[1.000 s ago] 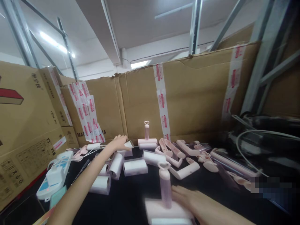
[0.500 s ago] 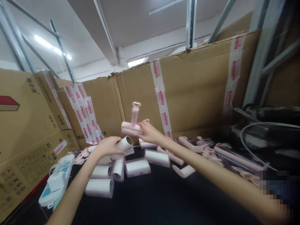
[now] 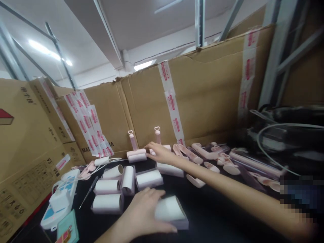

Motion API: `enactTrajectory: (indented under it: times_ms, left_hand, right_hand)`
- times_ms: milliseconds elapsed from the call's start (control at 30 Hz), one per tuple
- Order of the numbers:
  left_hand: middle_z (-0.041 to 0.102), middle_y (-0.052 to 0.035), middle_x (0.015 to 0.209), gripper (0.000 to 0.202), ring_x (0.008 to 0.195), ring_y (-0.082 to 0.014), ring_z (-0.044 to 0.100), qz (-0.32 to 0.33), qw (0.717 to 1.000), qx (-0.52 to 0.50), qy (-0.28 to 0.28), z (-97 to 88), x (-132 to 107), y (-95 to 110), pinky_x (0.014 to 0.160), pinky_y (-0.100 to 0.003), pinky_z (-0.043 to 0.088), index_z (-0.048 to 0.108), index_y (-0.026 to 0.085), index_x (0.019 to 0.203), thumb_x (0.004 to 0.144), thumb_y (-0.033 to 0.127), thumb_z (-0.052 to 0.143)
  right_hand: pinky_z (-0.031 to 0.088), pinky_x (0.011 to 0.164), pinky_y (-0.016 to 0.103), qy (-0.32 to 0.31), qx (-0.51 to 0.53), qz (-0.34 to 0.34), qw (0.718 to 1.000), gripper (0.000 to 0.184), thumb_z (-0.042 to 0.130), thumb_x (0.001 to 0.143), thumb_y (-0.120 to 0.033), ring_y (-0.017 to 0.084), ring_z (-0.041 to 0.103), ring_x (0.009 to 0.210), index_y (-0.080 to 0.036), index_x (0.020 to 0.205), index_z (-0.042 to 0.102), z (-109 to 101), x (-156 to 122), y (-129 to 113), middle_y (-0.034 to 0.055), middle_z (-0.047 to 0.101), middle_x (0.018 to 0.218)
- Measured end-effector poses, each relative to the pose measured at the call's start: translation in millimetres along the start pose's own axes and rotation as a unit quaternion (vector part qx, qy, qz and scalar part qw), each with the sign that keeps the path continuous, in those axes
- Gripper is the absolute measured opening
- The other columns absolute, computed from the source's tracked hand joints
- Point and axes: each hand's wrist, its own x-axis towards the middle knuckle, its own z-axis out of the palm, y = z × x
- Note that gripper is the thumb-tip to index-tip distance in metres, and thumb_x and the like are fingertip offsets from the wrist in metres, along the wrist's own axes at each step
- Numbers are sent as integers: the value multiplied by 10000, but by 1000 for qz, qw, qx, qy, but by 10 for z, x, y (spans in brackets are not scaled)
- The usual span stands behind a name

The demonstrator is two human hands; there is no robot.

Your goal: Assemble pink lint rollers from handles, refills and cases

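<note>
My left hand [image 3: 141, 214] grips a white paper roll [image 3: 170, 208] with a hollow core, seated in a pale translucent cover [image 3: 182, 224], low over the black surface. My right hand [image 3: 160, 153] is farther back, its fingertips closed at the right end of a pink lint roller [image 3: 136, 154], whose clear handle points up and ends in a heart-shaped loop. Partly behind that hand stands a second lint roller [image 3: 157, 135]. Between my hands sit several more white rolls [image 3: 149, 179] in translucent covers.
Pink plastic parts [image 3: 227, 165] lie in a heap to the right. At the left are a white power strip [image 3: 60, 202], a thin screwdriver-like tool [image 3: 88, 192] and a green card [image 3: 68, 226]. A taped cardboard wall [image 3: 210, 91] rises behind the black surface [image 3: 212, 216].
The pink lint roller came down from the air to the surface at the back. My left hand moved from the group of rolls toward the front right, now with a roll and its cover.
</note>
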Motion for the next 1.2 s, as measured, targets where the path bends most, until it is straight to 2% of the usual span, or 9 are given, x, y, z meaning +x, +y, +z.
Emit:
enactTrajectory:
  times_ms: [100,300,500,733,867,967,1033,1067,1200]
  left_hand:
    - [394,-158,1401,1060,1274,-322,366,-29,998,-60,18,113,-117,-176,1072,-424,290,341,147,1366,489,557,774]
    - [603,-64,1143,531,1072,-263,554,-117,982,-129,70,213,-187,-255,963,-388,411,535,207,1105,643,401,709]
    - [599,-44,1080,475,943,-235,584,-83,984,-113,112,79,12,-43,833,-349,471,533,218,1060,641,358,706]
    - [612,-5,883,425,709,-184,605,-180,956,-84,218,-178,-419,-196,577,-267,472,524,214,1023,671,397,674]
    - [603,-32,1012,434,826,-209,623,-152,946,8,286,-219,-418,-141,633,-280,497,497,221,1080,702,376,645]
    - [583,-62,1089,401,998,-231,579,-55,948,100,297,-218,-185,63,778,-311,496,470,218,1121,758,323,604]
    - [569,-84,1135,370,1035,-241,556,13,941,189,280,-195,31,277,809,-329,489,462,210,1141,796,289,570]
    - [565,-90,1151,349,1014,-242,562,46,932,242,265,-174,145,399,788,-334,493,464,205,1145,812,264,551]
    - [582,-92,1142,298,910,-218,585,187,859,425,217,-36,579,865,675,-313,487,481,171,1145,854,109,458]
  right_hand:
    - [392,967,302,-25,91,-15,995,378,407,925,-386,180,504,1136,-160,1217,489,-210,-645,9,95,536,1225]
    - [381,1008,385,-130,357,71,922,686,559,823,-492,230,431,1244,-184,1387,317,-231,-1559,-97,127,429,1360]
    - [340,1032,399,-34,361,38,931,535,641,769,-466,238,470,1185,-176,1211,551,-217,-1617,-134,101,538,1235]
    - [490,786,376,32,269,148,951,457,575,794,-494,236,595,886,-204,1148,564,-364,-1652,-56,85,608,1091]
    - [473,752,392,-44,183,176,966,430,599,766,-418,267,608,793,-164,1113,594,-132,-1666,-42,88,641,888]
    - [461,752,395,-13,225,217,950,556,628,738,-409,252,594,739,-165,1224,511,-35,-1662,-84,42,592,768]
    - [466,775,369,59,393,243,885,566,589,770,-486,219,592,765,-199,1242,463,-71,-1636,-121,28,580,818]
    - [471,782,357,85,506,258,819,523,549,794,-523,202,598,781,-214,1209,467,-111,-1619,-133,27,586,857]
    - [501,733,341,87,817,307,481,293,462,869,-472,183,642,758,-213,992,523,-279,-1583,-82,31,644,853]
